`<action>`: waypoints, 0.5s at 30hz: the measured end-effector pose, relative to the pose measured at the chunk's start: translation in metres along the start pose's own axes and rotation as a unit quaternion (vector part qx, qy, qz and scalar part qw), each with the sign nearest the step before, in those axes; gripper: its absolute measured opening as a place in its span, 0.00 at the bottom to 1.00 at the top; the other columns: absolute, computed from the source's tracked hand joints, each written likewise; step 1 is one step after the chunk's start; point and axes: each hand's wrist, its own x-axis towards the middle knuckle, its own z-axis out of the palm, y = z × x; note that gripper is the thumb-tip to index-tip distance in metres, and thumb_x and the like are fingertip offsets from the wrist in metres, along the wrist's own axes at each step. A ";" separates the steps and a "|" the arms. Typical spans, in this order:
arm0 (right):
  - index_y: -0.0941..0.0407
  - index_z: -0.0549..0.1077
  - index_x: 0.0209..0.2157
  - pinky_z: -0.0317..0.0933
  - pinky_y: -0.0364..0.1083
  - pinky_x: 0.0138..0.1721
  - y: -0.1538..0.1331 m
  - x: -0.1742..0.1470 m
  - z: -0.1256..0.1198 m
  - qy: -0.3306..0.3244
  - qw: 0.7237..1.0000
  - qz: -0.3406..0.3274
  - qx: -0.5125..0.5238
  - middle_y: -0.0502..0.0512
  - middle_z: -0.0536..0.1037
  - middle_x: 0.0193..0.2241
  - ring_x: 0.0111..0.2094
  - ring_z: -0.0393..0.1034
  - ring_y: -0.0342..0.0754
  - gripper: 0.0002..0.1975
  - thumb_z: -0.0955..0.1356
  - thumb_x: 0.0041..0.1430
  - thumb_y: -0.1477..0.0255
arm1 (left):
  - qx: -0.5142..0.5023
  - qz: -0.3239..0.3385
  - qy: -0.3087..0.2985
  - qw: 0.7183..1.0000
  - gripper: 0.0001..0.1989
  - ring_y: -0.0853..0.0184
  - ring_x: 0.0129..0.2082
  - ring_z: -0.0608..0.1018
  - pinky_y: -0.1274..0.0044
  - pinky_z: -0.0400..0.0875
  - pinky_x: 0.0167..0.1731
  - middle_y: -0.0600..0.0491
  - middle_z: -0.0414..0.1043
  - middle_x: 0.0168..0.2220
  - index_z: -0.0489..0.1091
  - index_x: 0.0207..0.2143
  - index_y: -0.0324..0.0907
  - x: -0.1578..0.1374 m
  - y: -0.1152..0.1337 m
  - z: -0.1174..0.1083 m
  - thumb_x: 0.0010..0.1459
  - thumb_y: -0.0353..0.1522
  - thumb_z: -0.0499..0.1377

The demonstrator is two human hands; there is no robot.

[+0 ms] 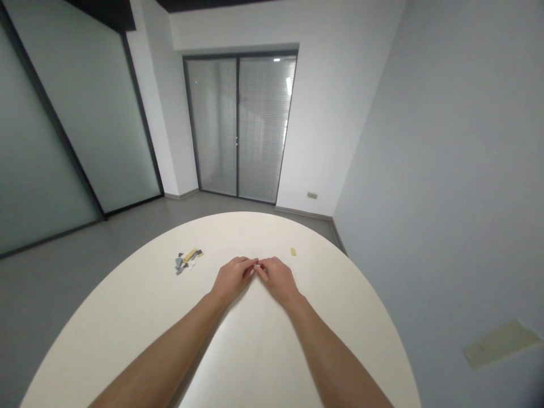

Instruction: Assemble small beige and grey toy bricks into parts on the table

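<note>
My left hand [233, 277] and my right hand [276, 277] meet at the fingertips over the middle of the round white table [250, 351]. Both are closed in a pinch, with the fingers bent inward. A tiny pale spot shows between the fingertips, too small to name. To the left of my left hand lies a small loose pile of grey, tan and dark pieces [187, 258], which look like building bricks. Beyond my right hand, a small flat yellowish piece [293, 251] rests by itself on the tabletop.
The table's curved far edge [242, 213] faces a glass double door [238, 130] with blinds. A frosted glass partition [85, 113] stands on the left. On the right a plain wall [446, 170] runs close to the table, with a strip of tape [501, 343] on it.
</note>
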 end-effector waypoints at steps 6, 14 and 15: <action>0.51 0.77 0.44 0.61 0.45 0.43 -0.001 0.000 -0.001 0.003 1.000 -0.001 0.002 0.53 0.81 0.38 0.43 0.71 0.48 0.13 0.63 0.69 0.63 | -0.002 -0.002 0.007 1.000 0.16 0.64 0.49 0.77 0.73 0.72 0.47 0.55 0.77 0.50 0.74 0.51 0.51 0.000 0.000 -0.001 0.67 0.34 0.51; 0.51 0.77 0.45 0.61 0.45 0.44 -0.002 -0.001 -0.003 0.007 1.000 -0.004 0.004 0.53 0.81 0.39 0.43 0.71 0.48 0.13 0.63 0.69 0.62 | -0.008 0.000 0.029 1.000 0.15 0.65 0.49 0.77 0.75 0.72 0.48 0.55 0.76 0.50 0.76 0.49 0.50 0.001 -0.001 0.000 0.65 0.32 0.53; 0.51 0.77 0.46 0.61 0.45 0.44 -0.002 -0.001 -0.003 0.005 1.000 -0.005 0.004 0.53 0.81 0.39 0.44 0.71 0.48 0.13 0.63 0.69 0.62 | -0.009 -0.001 0.029 1.000 0.15 0.65 0.49 0.77 0.75 0.72 0.48 0.54 0.77 0.50 0.76 0.48 0.50 0.001 -0.001 0.001 0.65 0.32 0.53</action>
